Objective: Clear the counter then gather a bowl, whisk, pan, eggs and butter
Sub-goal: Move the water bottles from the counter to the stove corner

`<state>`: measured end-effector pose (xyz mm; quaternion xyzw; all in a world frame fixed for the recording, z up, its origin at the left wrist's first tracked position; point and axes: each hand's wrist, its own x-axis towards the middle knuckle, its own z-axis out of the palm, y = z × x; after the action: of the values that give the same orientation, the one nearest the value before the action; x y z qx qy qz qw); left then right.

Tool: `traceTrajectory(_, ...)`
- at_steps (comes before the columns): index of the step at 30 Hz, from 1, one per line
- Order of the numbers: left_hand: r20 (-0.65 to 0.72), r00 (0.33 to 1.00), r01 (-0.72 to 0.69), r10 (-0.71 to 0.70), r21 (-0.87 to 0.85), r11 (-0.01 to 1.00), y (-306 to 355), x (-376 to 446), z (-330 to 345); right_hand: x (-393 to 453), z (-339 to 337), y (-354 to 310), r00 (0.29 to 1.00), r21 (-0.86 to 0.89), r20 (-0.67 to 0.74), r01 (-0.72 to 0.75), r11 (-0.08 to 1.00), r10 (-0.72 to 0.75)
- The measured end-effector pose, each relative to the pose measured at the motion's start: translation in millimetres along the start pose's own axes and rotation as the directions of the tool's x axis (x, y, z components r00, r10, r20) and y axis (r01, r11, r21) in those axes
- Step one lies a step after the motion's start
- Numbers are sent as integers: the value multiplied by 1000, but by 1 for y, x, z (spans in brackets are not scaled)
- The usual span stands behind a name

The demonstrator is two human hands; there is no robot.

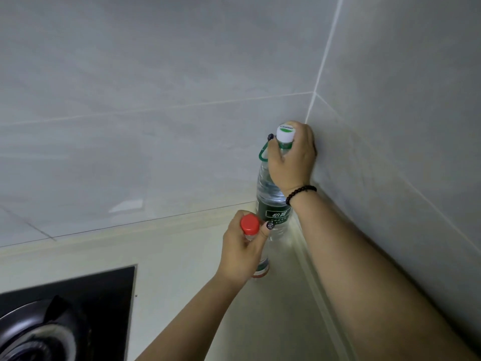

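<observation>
Now both hands grip bottles by the neck: right (291, 160) tall bottle (270, 199), left (242, 254) red-cap bottle (250, 226); seat both upright in the counter (182, 269) back-right corner.

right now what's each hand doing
Left hand: grips the red-capped bottle at its neck.
Right hand: grips the big water bottle near its cap.

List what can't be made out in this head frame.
- Small red-capped bottle: body mostly hidden by the left hand.
- Large water bottle: neck covered by the right hand; label print too small to read.
- Gas stove: cut off by the left and bottom edges.
</observation>
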<state>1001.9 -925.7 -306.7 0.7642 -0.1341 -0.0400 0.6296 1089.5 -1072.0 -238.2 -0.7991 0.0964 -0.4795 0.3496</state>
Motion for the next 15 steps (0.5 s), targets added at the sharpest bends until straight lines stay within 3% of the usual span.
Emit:
traceTrajectory(7,132,991,-11,5,44,999,0,-2,10,1,-3,2,999,15,0,-35,999,35)
traceTrajectory(11,195,977,111,-92,-88,990,-11,-12,4,-3,-6,-1,999,11,15,-39,999,39)
traceTrajectory(15,174,972,130,-155,146,981,-44,-29,-6,-6,-8,-4,998,6,21,-58,998,57)
